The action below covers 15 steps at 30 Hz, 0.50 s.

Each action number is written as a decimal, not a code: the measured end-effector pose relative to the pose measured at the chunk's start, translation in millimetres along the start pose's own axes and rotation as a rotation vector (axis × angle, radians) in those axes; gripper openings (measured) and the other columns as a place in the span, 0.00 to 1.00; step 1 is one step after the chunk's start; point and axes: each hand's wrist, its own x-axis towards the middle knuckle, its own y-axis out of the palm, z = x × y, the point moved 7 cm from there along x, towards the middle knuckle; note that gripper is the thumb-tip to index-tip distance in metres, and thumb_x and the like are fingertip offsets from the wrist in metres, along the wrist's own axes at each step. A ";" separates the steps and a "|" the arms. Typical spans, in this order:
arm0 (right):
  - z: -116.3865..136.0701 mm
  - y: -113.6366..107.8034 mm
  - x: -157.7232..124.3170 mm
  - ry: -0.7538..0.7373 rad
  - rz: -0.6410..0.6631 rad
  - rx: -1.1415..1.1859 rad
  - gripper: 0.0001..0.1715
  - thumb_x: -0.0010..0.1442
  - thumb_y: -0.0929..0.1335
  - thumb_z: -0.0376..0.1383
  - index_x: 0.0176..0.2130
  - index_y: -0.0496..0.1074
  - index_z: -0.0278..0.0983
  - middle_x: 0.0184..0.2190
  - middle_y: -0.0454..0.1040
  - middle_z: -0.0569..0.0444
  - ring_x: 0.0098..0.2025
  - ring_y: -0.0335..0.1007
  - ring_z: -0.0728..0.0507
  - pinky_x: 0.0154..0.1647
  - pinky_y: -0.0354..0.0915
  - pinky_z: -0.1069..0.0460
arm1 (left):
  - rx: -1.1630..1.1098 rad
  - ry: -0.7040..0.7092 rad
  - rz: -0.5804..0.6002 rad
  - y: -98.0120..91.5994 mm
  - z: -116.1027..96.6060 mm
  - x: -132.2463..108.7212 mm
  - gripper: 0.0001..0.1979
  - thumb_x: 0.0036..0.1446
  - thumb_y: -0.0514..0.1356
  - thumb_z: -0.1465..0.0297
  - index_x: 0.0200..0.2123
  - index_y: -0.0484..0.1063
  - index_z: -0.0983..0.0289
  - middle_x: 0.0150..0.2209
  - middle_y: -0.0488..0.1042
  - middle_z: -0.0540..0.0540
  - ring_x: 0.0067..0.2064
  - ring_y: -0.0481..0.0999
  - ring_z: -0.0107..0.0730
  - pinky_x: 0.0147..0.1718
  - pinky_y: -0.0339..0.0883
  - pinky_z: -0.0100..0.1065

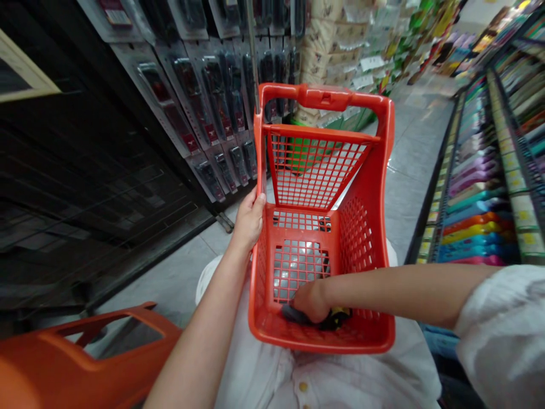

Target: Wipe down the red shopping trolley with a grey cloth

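Observation:
A red plastic shopping basket (364, 233) with lattice walls stands in front of my body, its inside facing up toward me. My left hand (250, 220) is closed on its left side wall, with the thumb near the rim. Deep in the near end of the basket, my right hand (313, 301) reaches down onto a dark grey and black item with yellow marks (336, 319). The fingers of that hand curl down and are partly hidden, and the item's kind is unclear. A red handle (326, 97) spans the basket's far end.
Blister-packed goods (191, 91) hang on the left rack beside a dark panel (76, 170). Stacked beige packs (332, 45) stand beyond the basket. Colourful goods (477, 227) line the right shelf. An orange plastic object (106, 346) sits at lower left. Grey floor (415, 136) runs down the aisle.

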 end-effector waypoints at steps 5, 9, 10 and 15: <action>15.0 -14.6 -67.9 -0.188 -0.002 0.067 0.24 0.52 0.70 0.27 0.50 0.75 0.35 0.42 0.79 0.52 0.42 0.73 0.46 0.39 0.64 0.55 | 0.263 0.128 -0.127 -2.6 -4.5 -1.8 0.27 0.61 0.57 0.67 0.64 0.62 0.60 0.67 0.60 0.57 0.68 0.56 0.40 0.67 0.46 0.46; -7.3 -3.2 -108.3 -0.035 0.024 -0.020 0.23 0.51 0.67 0.24 0.46 0.78 0.36 0.37 0.80 0.50 0.39 0.74 0.44 0.37 0.64 0.53 | 0.371 0.207 -0.144 9.9 -12.7 -9.1 0.28 0.61 0.55 0.70 0.65 0.60 0.59 0.68 0.57 0.55 0.69 0.55 0.38 0.68 0.43 0.44; -14.5 1.6 -109.9 0.026 0.024 -0.066 0.22 0.50 0.67 0.24 0.45 0.78 0.35 0.36 0.80 0.48 0.39 0.75 0.42 0.36 0.64 0.52 | 0.382 0.224 -0.151 13.1 -14.7 -11.6 0.28 0.61 0.54 0.71 0.65 0.61 0.58 0.68 0.58 0.54 0.69 0.55 0.38 0.68 0.44 0.44; -21.5 11.2 -86.4 0.049 -0.143 0.042 0.25 0.51 0.67 0.25 0.49 0.76 0.36 0.42 0.80 0.48 0.43 0.75 0.42 0.40 0.65 0.52 | 0.401 0.253 -0.226 21.5 -18.3 -21.3 0.28 0.61 0.54 0.71 0.65 0.61 0.58 0.67 0.60 0.54 0.68 0.57 0.38 0.68 0.44 0.43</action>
